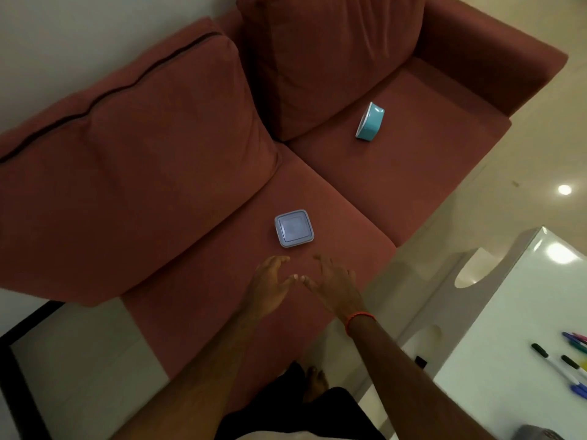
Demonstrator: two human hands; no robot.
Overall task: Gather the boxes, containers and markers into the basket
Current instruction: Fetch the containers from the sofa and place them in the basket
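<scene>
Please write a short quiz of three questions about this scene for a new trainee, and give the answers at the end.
1. True or false: the left hand holds the square container.
2. Where does the teal container lie? A) on the sofa seat B) on the floor C) on a chair
3. Fill in: the markers lie on the white ____.
Key: 1 false, it is open and short of it; 2 A; 3 table.
</scene>
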